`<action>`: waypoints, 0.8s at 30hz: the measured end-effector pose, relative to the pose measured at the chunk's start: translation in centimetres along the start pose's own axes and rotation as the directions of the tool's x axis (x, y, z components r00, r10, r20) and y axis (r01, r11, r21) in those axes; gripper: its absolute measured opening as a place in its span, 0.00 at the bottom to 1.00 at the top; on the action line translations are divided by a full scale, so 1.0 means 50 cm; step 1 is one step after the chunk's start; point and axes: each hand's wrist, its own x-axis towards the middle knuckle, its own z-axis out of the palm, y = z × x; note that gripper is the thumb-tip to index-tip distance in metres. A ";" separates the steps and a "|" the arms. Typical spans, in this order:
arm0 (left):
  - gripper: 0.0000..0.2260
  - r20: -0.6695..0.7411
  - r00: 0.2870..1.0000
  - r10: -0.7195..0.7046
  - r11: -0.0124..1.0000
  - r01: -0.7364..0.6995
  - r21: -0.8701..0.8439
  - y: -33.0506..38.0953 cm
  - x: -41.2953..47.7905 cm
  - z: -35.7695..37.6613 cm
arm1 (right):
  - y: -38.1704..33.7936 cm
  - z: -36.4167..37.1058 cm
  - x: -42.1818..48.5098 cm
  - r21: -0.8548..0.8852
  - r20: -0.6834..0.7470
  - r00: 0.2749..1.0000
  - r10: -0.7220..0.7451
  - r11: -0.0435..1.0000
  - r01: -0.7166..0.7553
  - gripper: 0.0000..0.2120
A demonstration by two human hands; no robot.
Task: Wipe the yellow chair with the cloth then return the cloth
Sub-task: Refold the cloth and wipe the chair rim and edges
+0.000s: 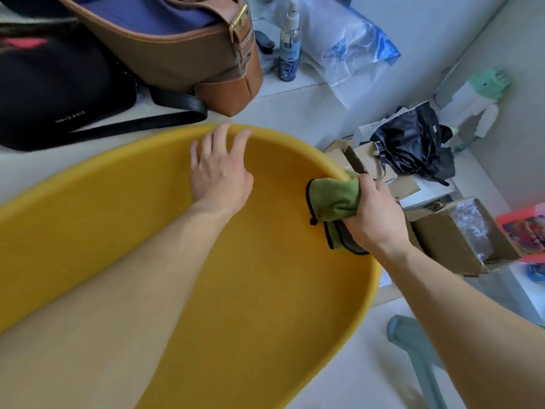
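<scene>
The left hand (219, 169) lies flat on the inside of the smooth yellow plastic chair (177, 261), fingers spread and straight, tips on the upper rim, holding nothing; the right hand (374, 215) is closed around the folded green cloth with black edging (333, 202), pressing it on the chair's right rim; its fingertips are hidden under the cloth; the chair's lower part is cut off; both forearms reach in from below.
</scene>
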 end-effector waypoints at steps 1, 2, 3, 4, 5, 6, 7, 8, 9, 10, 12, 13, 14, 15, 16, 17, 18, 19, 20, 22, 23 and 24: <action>0.31 0.012 0.999 0.030 0.999 -0.030 0.031 -0.003 0.004 0.001 | 0.006 -0.003 -0.018 0.018 -0.004 1.000 0.026 1.000 -0.026 0.19; 0.30 0.023 0.999 0.037 0.998 -0.038 0.049 -0.006 0.009 0.000 | 0.012 -0.007 -0.042 0.042 -0.007 0.998 0.063 0.997 -0.063 0.19; 0.29 0.039 0.999 0.016 0.999 -0.018 0.042 -0.007 0.015 -0.001 | 0.019 -0.014 -0.067 0.060 -0.002 0.994 0.113 0.992 -0.113 0.19; 0.28 0.065 0.998 -0.019 1.000 0.018 0.022 -0.003 0.022 -0.002 | 0.029 -0.022 -0.092 0.068 0.010 0.986 0.168 0.983 -0.169 0.19; 0.27 0.095 0.995 -0.038 0.999 0.038 0.002 0.006 0.026 -0.005 | 0.041 -0.030 -0.117 0.067 0.033 0.975 0.218 0.973 -0.220 0.20; 0.25 0.112 0.993 -0.031 0.999 0.033 -0.018 0.016 0.024 -0.008 | 0.052 -0.035 -0.140 0.062 0.063 0.966 0.251 0.965 -0.255 0.21; 0.23 0.112 0.994 -0.007 0.999 0.013 -0.049 0.027 0.017 -0.010 | 0.061 -0.039 -0.160 0.062 0.089 0.960 0.264 0.961 -0.270 0.20; 0.21 0.102 0.995 0.018 0.995 -0.009 -0.095 0.037 0.009 -0.011 | 0.067 -0.042 -0.174 0.066 0.100 0.959 0.267 0.960 -0.274 0.21; 0.19 0.093 0.995 0.032 0.989 -0.018 -0.143 0.045 0.001 -0.013 | 0.068 -0.042 -0.182 0.061 0.091 0.960 0.265 0.961 -0.271 0.21; 0.17 0.087 0.996 0.031 0.983 -0.015 -0.181 0.050 -0.004 -0.015 | 0.067 -0.039 -0.185 0.046 0.065 0.964 0.259 0.964 -0.262 0.22; 0.16 0.097 0.995 0.023 0.975 -0.001 -0.220 0.049 -0.006 -0.017 | 0.052 -0.032 -0.179 0.012 -0.012 0.969 0.245 0.969 -0.245 0.25; 0.16 0.103 0.994 0.024 0.974 0.001 -0.227 0.049 -0.005 -0.018 | 0.040 -0.032 -0.172 -0.003 -0.050 0.970 0.237 0.971 -0.238 0.25; 0.15 0.108 0.994 0.024 0.974 0.001 -0.227 0.048 -0.002 -0.018 | 0.029 -0.030 -0.160 -0.023 -0.080 0.971 0.223 0.974 -0.226 0.26; 0.16 0.113 0.993 0.022 0.975 0.004 -0.224 0.047 -0.001 -0.018 | 0.016 -0.031 -0.146 -0.047 -0.097 0.974 0.206 0.976 -0.211 0.26; 0.16 0.120 0.993 0.019 0.975 0.008 -0.221 0.047 -0.001 -0.019 | 0.002 -0.032 -0.131 -0.072 -0.105 0.977 0.186 0.978 -0.194 0.25; 0.16 0.126 0.992 0.018 0.975 0.010 -0.221 0.048 -0.002 -0.018 | -0.013 -0.035 -0.114 -0.100 -0.104 0.982 0.160 0.980 -0.171 0.24; 0.16 0.131 0.991 0.017 0.975 0.013 -0.220 0.049 -0.002 -0.018 | -0.030 -0.037 -0.094 -0.134 -0.096 0.987 0.128 0.981 -0.140 0.24; 0.16 0.134 0.991 0.015 0.975 0.015 -0.220 0.051 -0.002 -0.018 | -0.048 -0.039 -0.072 -0.177 -0.083 0.992 0.091 0.979 -0.104 0.22; 0.16 0.139 0.990 0.011 0.976 0.020 -0.216 0.053 -0.003 -0.019 | -0.067 -0.039 -0.050 -0.223 -0.067 0.997 0.046 0.973 -0.060 0.21; 0.16 0.156 0.988 -0.001 0.977 0.034 -0.210 0.053 -0.004 -0.023 | -0.113 -0.033 -0.003 -0.275 -0.027 0.998 -0.054 0.960 0.045 0.20; 0.16 0.169 0.986 0.004 0.976 0.033 -0.214 0.054 -0.005 -0.028 | -0.139 -0.029 0.016 -0.276 -0.009 0.995 -0.104 0.956 0.097 0.21; 0.16 0.191 0.981 0.020 0.973 0.024 -0.228 0.053 -0.003 -0.034 | -0.164 -0.019 0.032 -0.264 0.009 0.988 -0.154 0.953 0.150 0.22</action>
